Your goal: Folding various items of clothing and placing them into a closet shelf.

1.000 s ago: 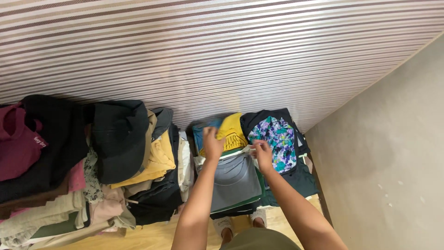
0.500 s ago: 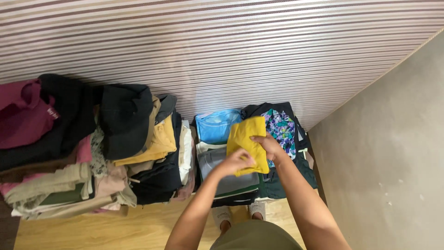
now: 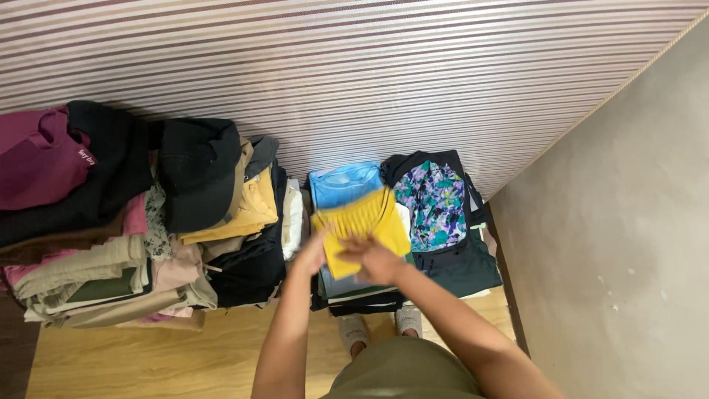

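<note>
Both your forearms reach up from the six o'clock edge of the view and meet over the folded yellow garment (image 3: 362, 225), which lies on top of a stack of folded clothes (image 3: 354, 292) just below centre. Your left hand (image 3: 312, 255) sits at the garment's seven o'clock corner, wrist bent slightly inward, fingers pressed together against the cloth's left edge. Your right hand (image 3: 377, 258) lies palm down across its lower edge at about five o'clock, fingers together and flat on the fabric; whether either hand actually pinches the cloth, you cannot tell from here. A light blue top (image 3: 343, 181) shows just beyond the yellow one at twelve o'clock, touching it. At three o'clock, just beside, rests a floral-print piece (image 3: 436, 203) on dark clothing. At nine o'clock a heaped pile of clothes (image 3: 148, 222) spreads across the wooden floor (image 3: 148, 362), against the striped wall (image 3: 354, 74).
</note>
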